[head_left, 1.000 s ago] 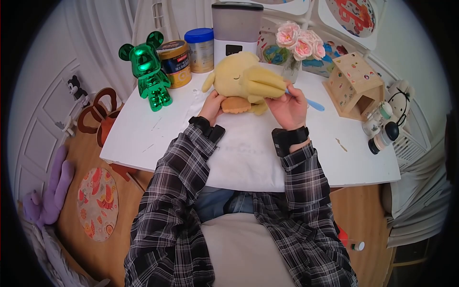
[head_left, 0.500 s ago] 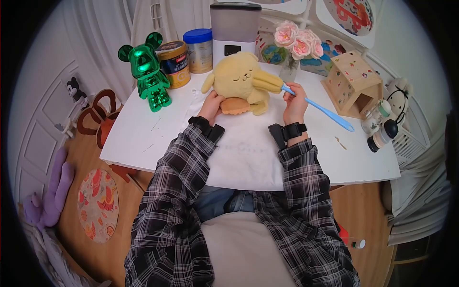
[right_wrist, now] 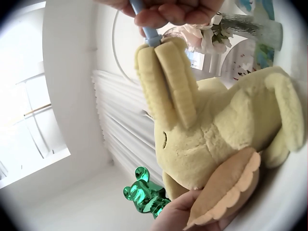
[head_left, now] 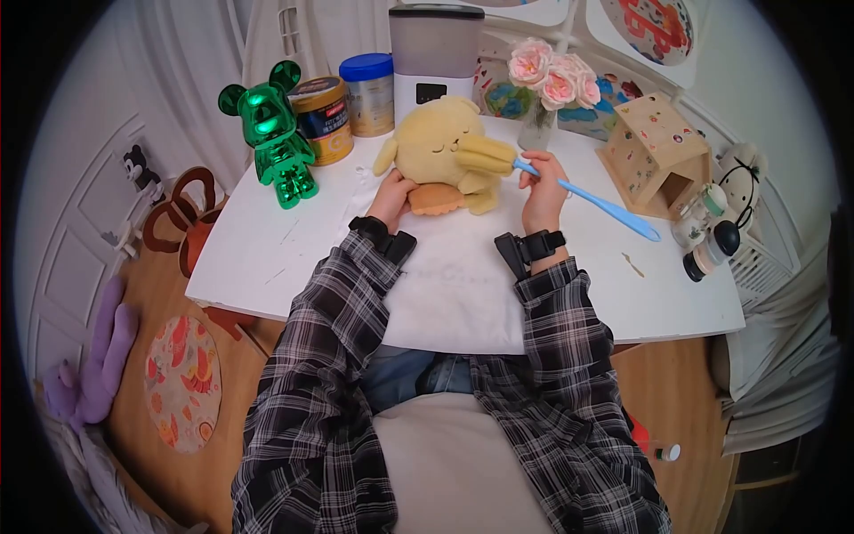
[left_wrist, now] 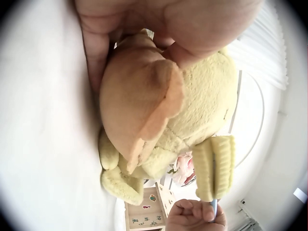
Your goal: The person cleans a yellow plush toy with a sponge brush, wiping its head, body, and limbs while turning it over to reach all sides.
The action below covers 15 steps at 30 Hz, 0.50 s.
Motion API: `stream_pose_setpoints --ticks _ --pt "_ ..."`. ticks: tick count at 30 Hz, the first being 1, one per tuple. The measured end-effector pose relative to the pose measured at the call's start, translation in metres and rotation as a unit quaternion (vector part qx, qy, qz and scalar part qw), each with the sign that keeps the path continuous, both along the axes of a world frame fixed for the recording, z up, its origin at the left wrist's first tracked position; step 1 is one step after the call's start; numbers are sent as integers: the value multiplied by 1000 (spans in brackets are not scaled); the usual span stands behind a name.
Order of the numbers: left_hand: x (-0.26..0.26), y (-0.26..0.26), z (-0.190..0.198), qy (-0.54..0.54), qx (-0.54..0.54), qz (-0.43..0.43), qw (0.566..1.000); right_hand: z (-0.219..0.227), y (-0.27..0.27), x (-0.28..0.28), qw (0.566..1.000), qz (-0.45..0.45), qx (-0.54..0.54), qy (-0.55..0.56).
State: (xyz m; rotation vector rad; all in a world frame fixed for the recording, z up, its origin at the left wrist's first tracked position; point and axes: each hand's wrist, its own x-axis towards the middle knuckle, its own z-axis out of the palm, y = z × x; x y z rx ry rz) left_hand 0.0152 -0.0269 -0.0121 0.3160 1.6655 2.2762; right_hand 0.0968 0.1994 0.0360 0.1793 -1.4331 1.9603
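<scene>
A yellow plush dog (head_left: 436,142) with closed stitched eyes sits on the white cloth (head_left: 454,285), an orange scalloped plush piece (head_left: 437,198) at its lower front. My left hand (head_left: 391,198) grips the toy low on its left side, thumb and fingers around the orange piece in the left wrist view. In my right hand (head_left: 543,191) I hold the light blue handle of a sponge brush (head_left: 614,212), close behind its head. The ribbed yellow sponge head (right_wrist: 166,82) lies against the toy's face, as the right wrist view shows.
Behind the toy stand a shiny green bear figure (head_left: 271,129), two tins (head_left: 325,120) and a grey-and-white appliance (head_left: 436,53). Pink roses (head_left: 551,76) in a glass vase, a wooden house (head_left: 656,156) and two bottles (head_left: 712,249) are to the right on the white table (head_left: 258,258).
The sponge head came off the front of the toy's face toward the right, then moved slightly left again. My right hand turned, leaving the blue handle more exposed. My left hand stays put.
</scene>
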Motion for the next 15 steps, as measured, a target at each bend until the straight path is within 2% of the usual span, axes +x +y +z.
stream_pose_setpoints --ticks 2,5,8,12,15 --pt "0 -1 -1 -4 -1 7 1000 0 2 3 998 -66 2 -6" --pt "0 0 0 -2 3 2 1000 6 -5 9 997 -70 27 19" --pt "0 -1 1 -1 -1 1 1000 13 -26 17 987 -82 105 86" --pt "-3 -1 -3 6 -6 1 1000 7 -30 10 950 -132 266 96" --pt "-2 -1 -3 8 0 1 1000 3 -23 8 960 -151 237 -1"
